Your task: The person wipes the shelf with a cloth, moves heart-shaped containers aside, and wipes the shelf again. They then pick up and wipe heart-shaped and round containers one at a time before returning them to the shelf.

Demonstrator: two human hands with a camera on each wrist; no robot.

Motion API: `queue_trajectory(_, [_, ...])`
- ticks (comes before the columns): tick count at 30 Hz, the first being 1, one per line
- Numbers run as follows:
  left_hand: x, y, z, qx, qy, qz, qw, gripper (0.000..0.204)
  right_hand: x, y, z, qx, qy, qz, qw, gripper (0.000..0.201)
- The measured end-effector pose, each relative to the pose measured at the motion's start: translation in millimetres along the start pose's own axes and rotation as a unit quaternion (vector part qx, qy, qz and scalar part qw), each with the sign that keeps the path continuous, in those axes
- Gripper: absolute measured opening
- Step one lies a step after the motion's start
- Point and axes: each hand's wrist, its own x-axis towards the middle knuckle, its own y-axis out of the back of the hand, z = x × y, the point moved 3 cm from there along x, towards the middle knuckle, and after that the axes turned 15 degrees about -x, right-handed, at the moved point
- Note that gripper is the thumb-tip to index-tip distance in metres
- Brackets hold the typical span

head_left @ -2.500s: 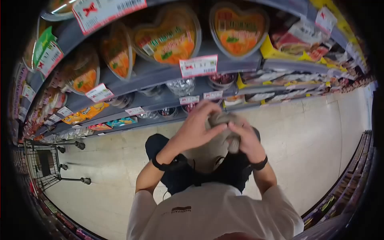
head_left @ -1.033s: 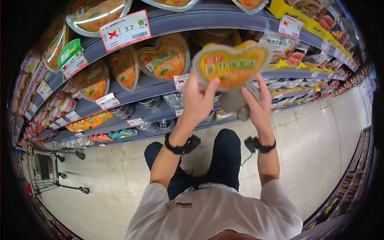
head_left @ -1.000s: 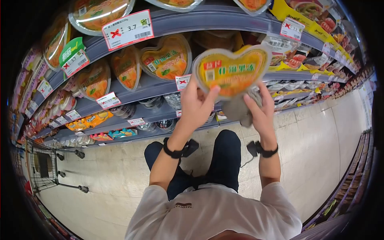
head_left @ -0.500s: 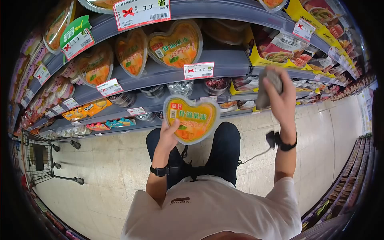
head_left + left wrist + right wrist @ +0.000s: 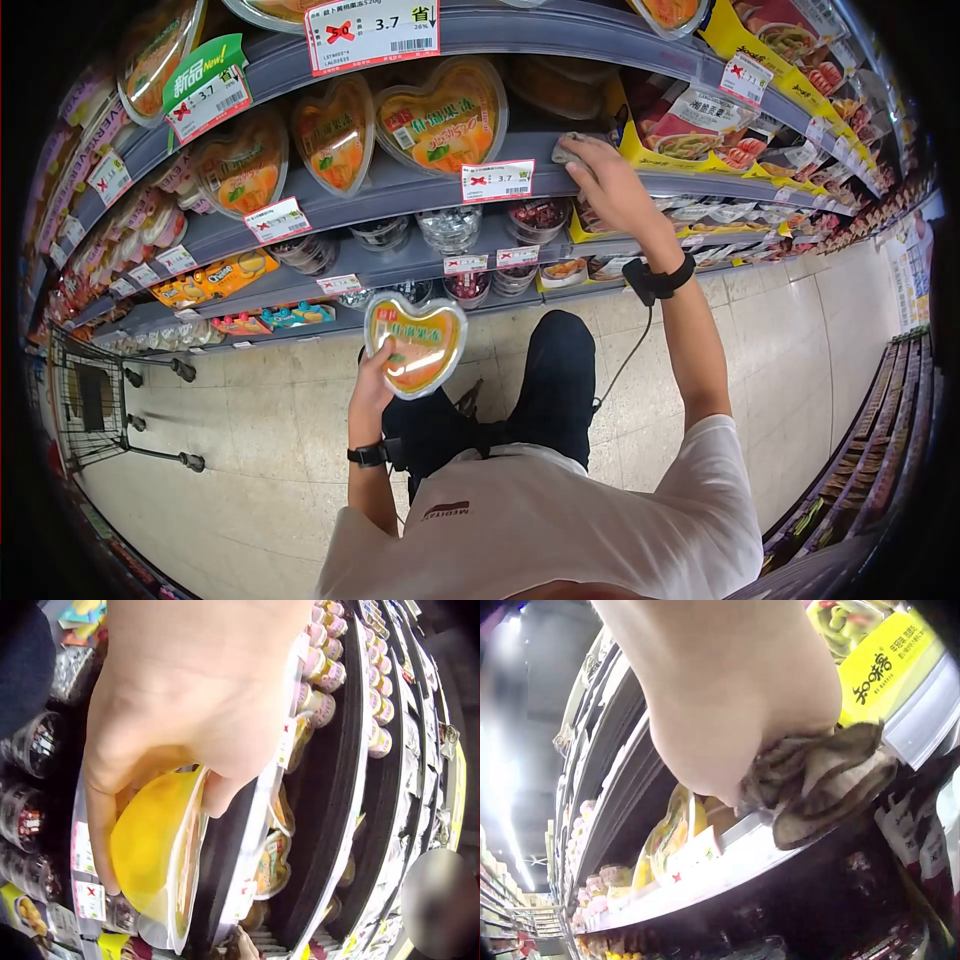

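In the head view, my left hand point(image 5: 370, 388) grips a heart-shaped fruit jelly cup point(image 5: 418, 350) low over my left knee, with the thumb on its printed lid. Its rounded yellow underside point(image 5: 150, 840) faces the left wrist camera. My right hand point(image 5: 612, 192) reaches to the shelf point(image 5: 540, 150) and holds a grey-brown cloth point(image 5: 565, 150) against the shelf surface by the front edge. In the right wrist view the cloth point(image 5: 821, 784) is bunched under the palm and spills over the shelf lip; the fingers are mostly hidden.
Several heart-shaped jelly cups point(image 5: 445, 115) stand left of the right hand. A yellow box of food packs point(image 5: 690, 130) stands just right of it. Price tags point(image 5: 498, 180) hang along the shelf edges, with round tubs point(image 5: 450, 228) below. A shopping cart point(image 5: 90, 395) stands at far left.
Earlier both hands were at the cloth, then the jelly cup came off the shelf in front. The left hand has since lowered it left; the right hand has carried the cloth back onto the shelf.
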Motion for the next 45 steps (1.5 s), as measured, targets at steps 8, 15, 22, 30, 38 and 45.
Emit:
queue_trajectory(8, [-21.4,66.5,-13.7,-0.061,0.063,0.061,0.994,0.051,49.3,-18.0,-1.1,0.308,-0.121,-0.223,0.917,0.032])
queue_trajectory(15, [-18.2,100.1,-29.9,-0.089,0.08,0.089,0.989,0.053,40.1,3.5,33.3,0.142,-0.163,-0.212,0.953,0.026])
queue_trajectory(22, [-16.4,101.0,-29.7,-0.067,0.08,0.087,0.991,0.053,69.1,-5.4,-15.4,0.321,-0.232,-0.351,0.848,0.032])
queue_trajectory(30, [-15.0,93.4,-33.2,-0.064,0.093,0.095,0.989,0.053,54.7,4.0,12.0,0.108,-0.148,-0.196,0.963,0.034])
queue_trajectory(38, [-15.1,99.6,-34.7,-0.072,0.092,0.089,0.989,0.052,63.4,-30.0,-7.6,0.112,0.056,-0.192,0.974,0.042])
queue_trajectory(45, [-14.8,104.8,-35.6,-0.054,0.084,0.088,0.991,0.052,58.6,-5.6,-6.2,0.035,-0.092,-0.318,0.943,0.05])
